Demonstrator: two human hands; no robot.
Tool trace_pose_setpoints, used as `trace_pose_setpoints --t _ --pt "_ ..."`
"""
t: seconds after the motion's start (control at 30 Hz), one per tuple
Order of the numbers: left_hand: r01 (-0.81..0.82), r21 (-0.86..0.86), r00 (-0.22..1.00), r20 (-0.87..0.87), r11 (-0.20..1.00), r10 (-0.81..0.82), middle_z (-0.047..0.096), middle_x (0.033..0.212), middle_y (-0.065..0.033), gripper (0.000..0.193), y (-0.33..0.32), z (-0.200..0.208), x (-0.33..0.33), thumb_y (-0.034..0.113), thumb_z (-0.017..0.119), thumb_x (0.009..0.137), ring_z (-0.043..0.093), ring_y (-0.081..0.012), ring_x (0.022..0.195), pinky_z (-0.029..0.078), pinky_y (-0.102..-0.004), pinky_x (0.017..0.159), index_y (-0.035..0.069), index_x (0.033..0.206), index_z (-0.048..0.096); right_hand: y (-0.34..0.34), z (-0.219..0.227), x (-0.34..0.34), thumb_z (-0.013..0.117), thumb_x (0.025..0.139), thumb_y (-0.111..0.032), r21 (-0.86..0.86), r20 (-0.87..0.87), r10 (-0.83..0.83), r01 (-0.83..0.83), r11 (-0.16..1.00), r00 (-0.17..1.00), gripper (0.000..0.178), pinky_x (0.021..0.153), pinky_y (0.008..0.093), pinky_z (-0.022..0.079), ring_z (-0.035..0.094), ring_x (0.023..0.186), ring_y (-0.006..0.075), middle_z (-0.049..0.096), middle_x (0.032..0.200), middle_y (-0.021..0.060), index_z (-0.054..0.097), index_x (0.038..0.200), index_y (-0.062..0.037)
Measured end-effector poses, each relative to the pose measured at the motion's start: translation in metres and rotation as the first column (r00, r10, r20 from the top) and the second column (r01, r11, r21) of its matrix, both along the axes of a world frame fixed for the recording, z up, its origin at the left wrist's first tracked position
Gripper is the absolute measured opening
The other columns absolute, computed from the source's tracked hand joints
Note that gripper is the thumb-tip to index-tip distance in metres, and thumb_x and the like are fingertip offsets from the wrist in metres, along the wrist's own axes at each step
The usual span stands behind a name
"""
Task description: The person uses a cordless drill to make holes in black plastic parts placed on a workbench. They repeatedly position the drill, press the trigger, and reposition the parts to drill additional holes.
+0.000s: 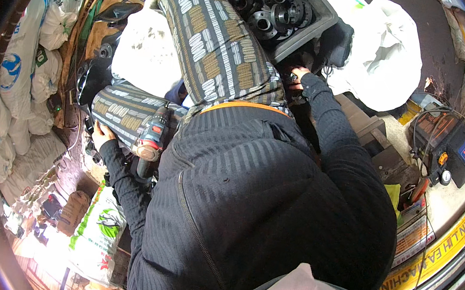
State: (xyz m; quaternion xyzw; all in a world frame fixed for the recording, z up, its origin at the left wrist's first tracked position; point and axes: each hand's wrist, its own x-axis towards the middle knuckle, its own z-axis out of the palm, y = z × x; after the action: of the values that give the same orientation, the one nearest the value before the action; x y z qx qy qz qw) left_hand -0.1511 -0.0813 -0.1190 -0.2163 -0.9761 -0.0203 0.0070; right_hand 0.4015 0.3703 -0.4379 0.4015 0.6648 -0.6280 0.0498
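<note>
My left hand (102,135) is low at the left, beside my patterned trouser leg (133,117). Its fingers curl by a small dark piece that I cannot make out. My right hand (296,77) reaches in under the near side of a grey crate (305,42). The fingers there are bent around something dark, mostly hidden in shadow. Several round black flanged parts (265,24), each with a hole in its middle, are heaped in the crate. A red and grey power tool (154,134) lies against my leg, between my left arm and my body.
White sacks (386,53) stand at the far right, and another white bundle (149,48) is between my legs. Black parts (93,79) are by my left knee. A dark box with a gauge and cables (448,142) sits on the right. Plastic bags (18,77) line the left side.
</note>
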Motion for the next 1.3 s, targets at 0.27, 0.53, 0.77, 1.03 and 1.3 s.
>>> trace_pose_setpoints --t 0.27,0.53,0.77,1.03,1.3 --pt "-0.092 -0.012 0.993 0.074 0.996 0.092 0.061 0.111 -0.0215 0.042 -0.003 0.004 0.003 0.031 0.047 0.089 0.059 -0.0337 0.102 0.045 -0.0389 0.089 0.009 0.124 0.056 -0.002 0.048 -0.038 0.057 0.085 -0.022 -0.607 0.514 -0.491 0.702 0.372 0.704 0.025 0.077 0.0565 0.050 0.060 0.083 0.0347 0.061 0.089 0.0126 0.057 0.103 -0.0050" --pt "-0.052 -0.032 0.998 -0.028 0.998 0.051 0.062 0.096 -0.0216 0.041 0.005 0.007 0.013 0.027 0.049 0.089 0.058 -0.0353 0.088 0.045 -0.0408 0.080 0.006 0.123 0.057 -0.001 0.013 -0.025 0.050 0.082 -0.020 -0.751 0.465 -0.444 0.607 0.262 0.766 0.026 0.079 0.0552 0.049 0.057 0.070 0.0307 0.060 0.079 0.0113 0.059 0.098 -0.0019" --pt "-0.022 -0.028 1.000 -0.018 0.999 0.021 0.061 0.097 -0.0228 0.042 0.001 0.000 0.003 0.029 0.050 0.089 0.058 -0.0366 0.089 0.045 -0.0416 0.081 0.006 0.122 0.056 0.002 0.054 -0.023 0.048 0.080 -0.020 -0.846 0.343 -0.539 0.503 0.180 0.769 0.028 0.078 0.0515 0.049 0.060 0.072 0.0291 0.060 0.072 0.0078 0.060 0.097 -0.0014" --pt "-0.114 0.315 0.959 0.283 0.942 0.021 0.067 0.100 -0.0201 0.046 -0.004 0.017 0.007 0.021 0.059 0.085 0.065 -0.0230 0.087 0.050 -0.0311 0.079 -0.006 0.121 0.053 0.007 0.143 -0.026 0.045 0.079 -0.020 -0.963 0.166 -0.616 0.262 0.068 0.770 0.015 0.041 0.0290 0.033 0.034 0.039 0.0120 0.038 0.053 -0.0011 0.048 0.070 -0.0077" --pt "0.016 0.703 0.598 0.563 0.711 -0.570 0.063 0.108 -0.0080 0.039 0.218 0.138 0.154 0.009 0.062 0.087 0.060 -0.0109 0.091 0.048 -0.0260 0.077 0.004 0.125 0.055 0.043 0.340 -0.180 0.043 0.079 -0.017 -0.823 -0.502 -0.634 -0.551 0.140 0.588 0.021 0.040 0.0257 0.032 0.029 0.043 0.0098 0.030 0.051 -0.0023 0.037 0.060 -0.0108"
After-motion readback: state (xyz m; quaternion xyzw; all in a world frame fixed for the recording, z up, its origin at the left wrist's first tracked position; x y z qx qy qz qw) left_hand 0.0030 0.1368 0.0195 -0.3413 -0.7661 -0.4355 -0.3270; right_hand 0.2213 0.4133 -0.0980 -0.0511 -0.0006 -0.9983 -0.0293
